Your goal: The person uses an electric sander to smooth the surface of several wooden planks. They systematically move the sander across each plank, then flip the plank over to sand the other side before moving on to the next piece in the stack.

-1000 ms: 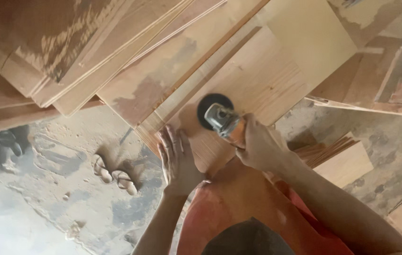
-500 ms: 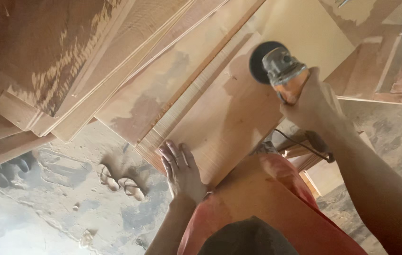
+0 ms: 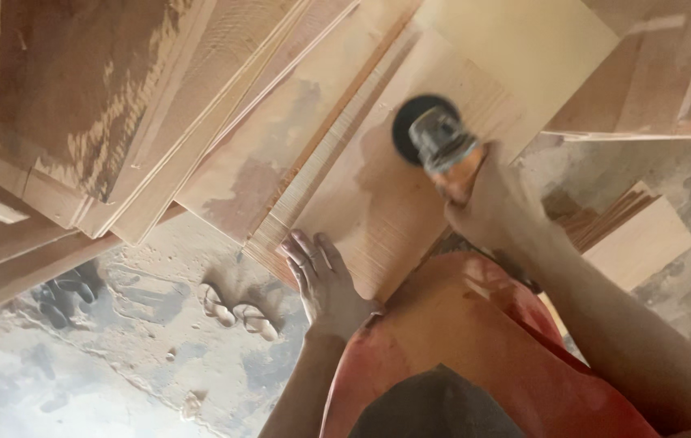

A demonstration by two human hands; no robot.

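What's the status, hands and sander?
Left hand flat on board near its edge. Right hand gripping sander, disc down on board. Nothing on the board around the disc.

No packages, labels, signs or screens show anywhere in this view.

An orange-bodied angle grinder [image 3: 441, 150] with a black sanding disc presses flat on a pale plywood board [image 3: 386, 207], mid-board.
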